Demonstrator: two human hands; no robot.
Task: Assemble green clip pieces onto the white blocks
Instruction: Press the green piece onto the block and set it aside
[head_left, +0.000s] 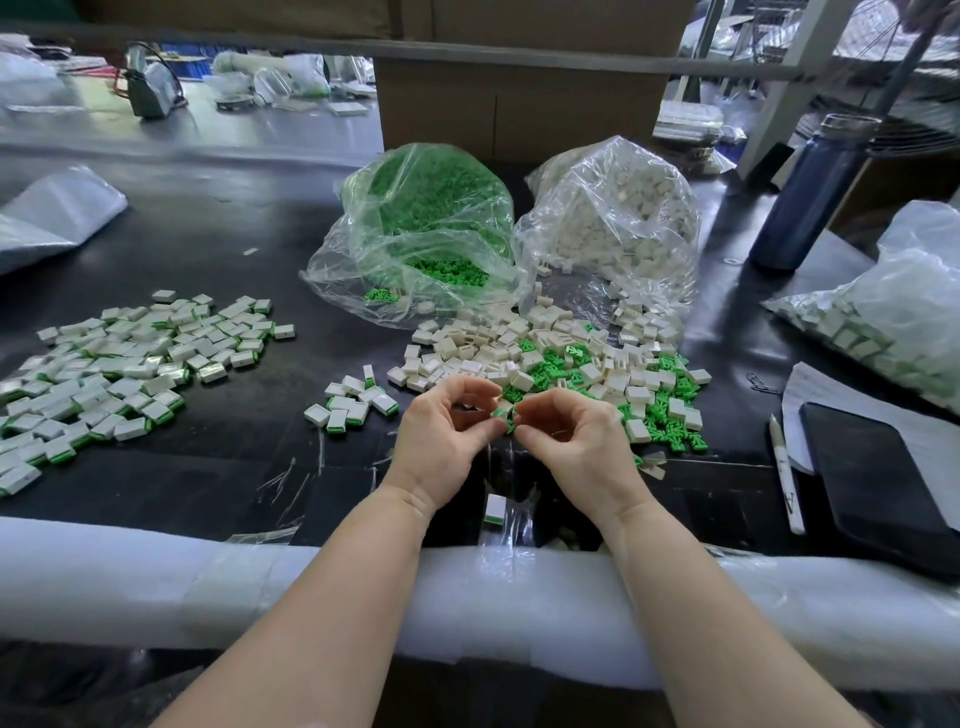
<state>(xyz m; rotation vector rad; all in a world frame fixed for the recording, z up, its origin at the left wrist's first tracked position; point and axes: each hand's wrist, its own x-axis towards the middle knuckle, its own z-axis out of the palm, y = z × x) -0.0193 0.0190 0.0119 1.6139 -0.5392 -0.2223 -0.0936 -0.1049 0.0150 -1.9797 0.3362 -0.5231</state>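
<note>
Where both curled hands meet, small glossy green clip (503, 415)

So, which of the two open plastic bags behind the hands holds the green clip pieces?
The left bag, full of green clip pieces. The bag beside it on the right holds only white blocks.

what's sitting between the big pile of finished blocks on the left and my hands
In the head view, a small cluster of finished blocks lies between the big pile and the left hand.
</note>
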